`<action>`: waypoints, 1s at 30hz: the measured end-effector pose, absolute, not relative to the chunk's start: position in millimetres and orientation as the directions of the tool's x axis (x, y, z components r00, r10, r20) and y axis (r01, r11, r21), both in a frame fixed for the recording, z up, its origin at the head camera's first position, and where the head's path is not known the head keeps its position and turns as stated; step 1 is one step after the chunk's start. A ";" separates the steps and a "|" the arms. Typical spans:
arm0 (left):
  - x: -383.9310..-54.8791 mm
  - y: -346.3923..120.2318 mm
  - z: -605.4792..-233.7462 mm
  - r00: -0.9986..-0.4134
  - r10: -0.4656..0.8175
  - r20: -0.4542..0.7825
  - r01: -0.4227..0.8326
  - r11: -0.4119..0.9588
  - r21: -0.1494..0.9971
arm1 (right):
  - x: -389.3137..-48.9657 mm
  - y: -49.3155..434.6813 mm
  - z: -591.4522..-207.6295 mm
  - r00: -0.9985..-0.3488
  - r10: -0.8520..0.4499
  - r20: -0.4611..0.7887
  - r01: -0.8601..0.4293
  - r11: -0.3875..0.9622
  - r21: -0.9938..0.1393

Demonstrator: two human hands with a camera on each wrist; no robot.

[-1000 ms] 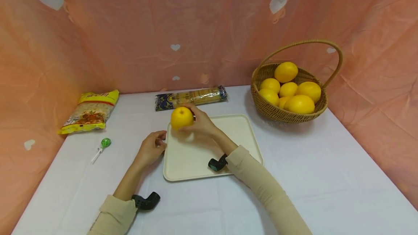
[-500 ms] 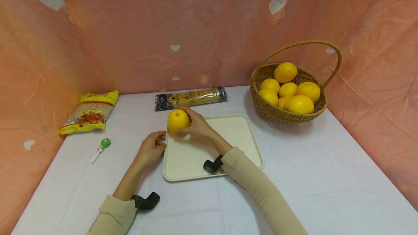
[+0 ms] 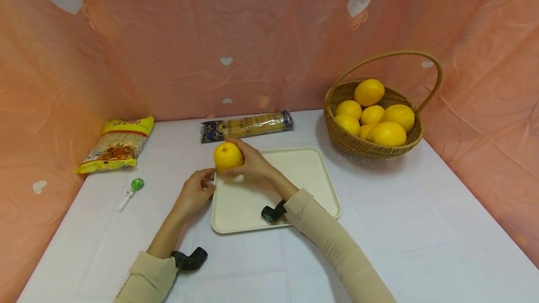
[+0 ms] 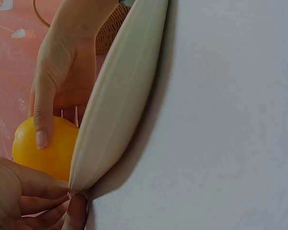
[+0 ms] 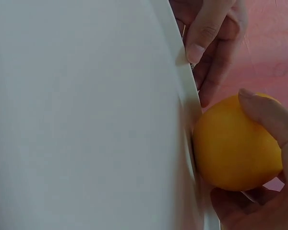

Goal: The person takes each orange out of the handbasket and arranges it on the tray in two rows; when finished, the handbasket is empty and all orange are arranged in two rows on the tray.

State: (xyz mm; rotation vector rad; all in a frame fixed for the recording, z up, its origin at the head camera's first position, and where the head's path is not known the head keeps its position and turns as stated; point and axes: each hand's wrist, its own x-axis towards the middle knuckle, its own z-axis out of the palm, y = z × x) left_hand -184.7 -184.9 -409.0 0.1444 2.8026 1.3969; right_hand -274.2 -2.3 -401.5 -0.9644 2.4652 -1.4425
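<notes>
Head view: the far fingers of the right hand (image 3: pixel 254 162) mostly hidden behind a round yellow fruit (image 3: pixel 227 155); both sleeves (image 3: pixel 337 242) cut off at the lower edge. Right forearm crosses the near edge of a cream tray (image 3: pixel 236 209), masking part of it. Lower fruits in the wicker basket (image 3: pixel 349 144) half covered by those above. Left wrist view catches only a scrap of basket; right wrist view dim, tray cropped.

Right hand grasps the fruit, thumb on one side, fingers on the other, at the tray's far-left corner; whether the tray bears its weight cannot be told. Left hand (image 3: pixel 195 191) pinches the tray's left rim, thumb on top, fingers beyond the edge, just beside the fruit.
</notes>
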 end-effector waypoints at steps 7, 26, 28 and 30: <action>-184.7 -184.5 -408.5 -0.996 0.084 0.025 0.070 0.591 0.803 | -273.5 -3.4 -400.7 -0.783 -0.587 0.206 -0.470 0.342 -0.814; -185.5 -184.7 -408.4 -0.997 0.079 0.016 0.060 0.603 0.796 | -270.8 0.0 -391.2 -0.794 -0.580 0.182 -0.431 0.326 -0.842; -185.6 -184.7 -408.4 -0.997 0.076 0.009 0.053 0.602 0.797 | -269.9 3.1 -386.9 -0.802 -0.573 0.169 -0.412 0.324 -0.852; -185.8 -184.6 -408.5 -0.997 0.075 0.003 0.048 0.604 0.795 | -268.7 7.5 -382.7 -0.811 -0.559 0.173 -0.401 0.315 -0.860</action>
